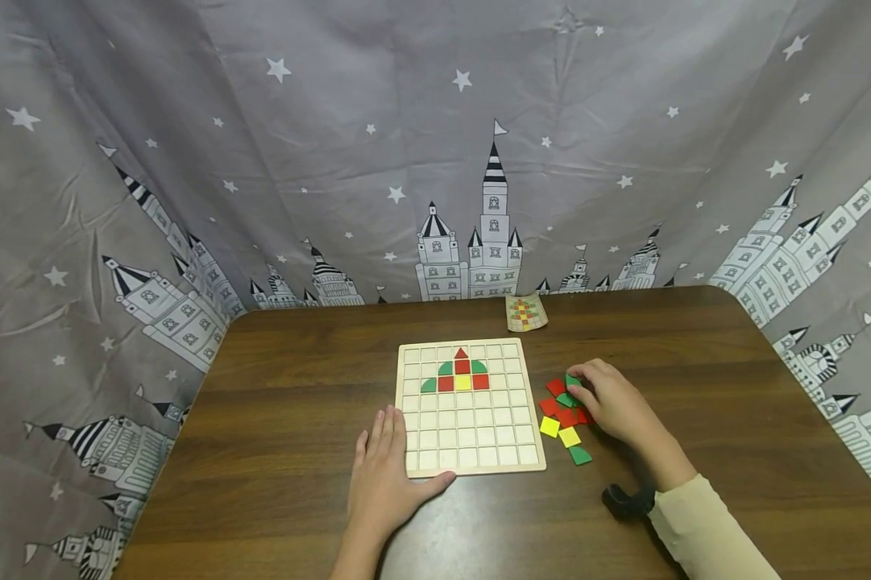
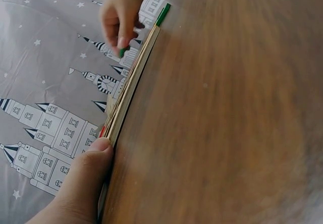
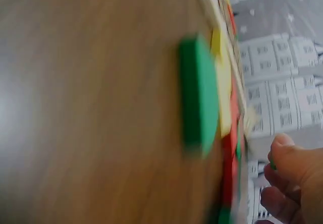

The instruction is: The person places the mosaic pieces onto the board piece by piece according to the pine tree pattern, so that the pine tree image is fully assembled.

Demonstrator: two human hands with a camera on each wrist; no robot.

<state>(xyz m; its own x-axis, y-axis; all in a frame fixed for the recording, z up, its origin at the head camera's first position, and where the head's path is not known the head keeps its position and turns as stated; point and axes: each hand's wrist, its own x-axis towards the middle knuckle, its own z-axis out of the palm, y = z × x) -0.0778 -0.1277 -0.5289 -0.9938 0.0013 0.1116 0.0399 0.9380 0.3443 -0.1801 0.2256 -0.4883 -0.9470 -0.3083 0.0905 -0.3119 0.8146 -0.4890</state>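
Grey castle-print curtain (image 1: 348, 105) behind; brown wood-grain table (image 1: 297, 362) before it; on top, square wooden grid board (image 1: 486, 437) with tile pattern (image 1: 462, 382) in far rows; left hand (image 1: 386, 471) against the board's left and near edges, with fingers extended; right hand (image 1: 615, 403) to its right, in a pinch grip; beyond the board, pattern card (image 1: 525, 325); under the right hand, loose tiles (image 1: 567, 418); between right thumb and fingertips, green tile (image 1: 572, 380).

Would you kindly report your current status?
Left hand touches grid board. Right hand pinches green piece. Grid board partly filled. Nothing visibly in the way.
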